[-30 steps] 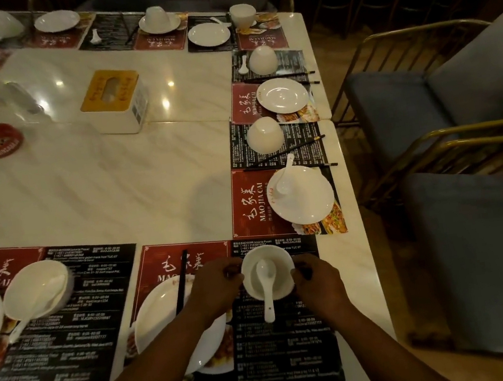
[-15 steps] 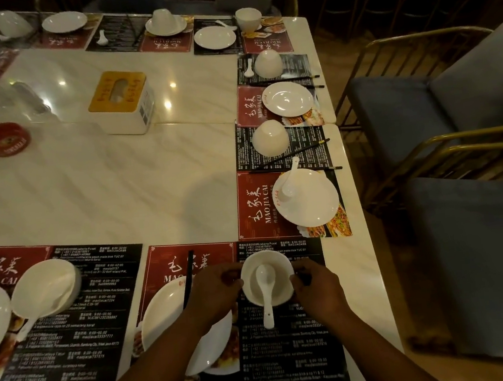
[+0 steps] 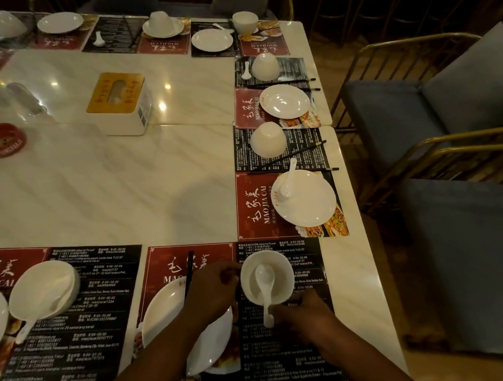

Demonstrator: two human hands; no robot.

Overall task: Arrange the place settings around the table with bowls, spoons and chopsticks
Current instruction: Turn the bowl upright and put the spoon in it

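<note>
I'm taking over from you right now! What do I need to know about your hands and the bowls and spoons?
Left hand holds the left side of the bowl, upright on the placemat.
Right hand is at the handle end of the spoon; I cannot tell if it pinches it.
The spoon lies in the bowl. The plate sits left of the bowl, chopsticks across it.
Done: this place has bowl, spoon, chopsticks.
Left: probably straighten the spoon, then check other places; one upside-down bowl stands at the right edge.

1 head view, looking forward and down, close over near table point(image 3: 123, 187) corner
</note>
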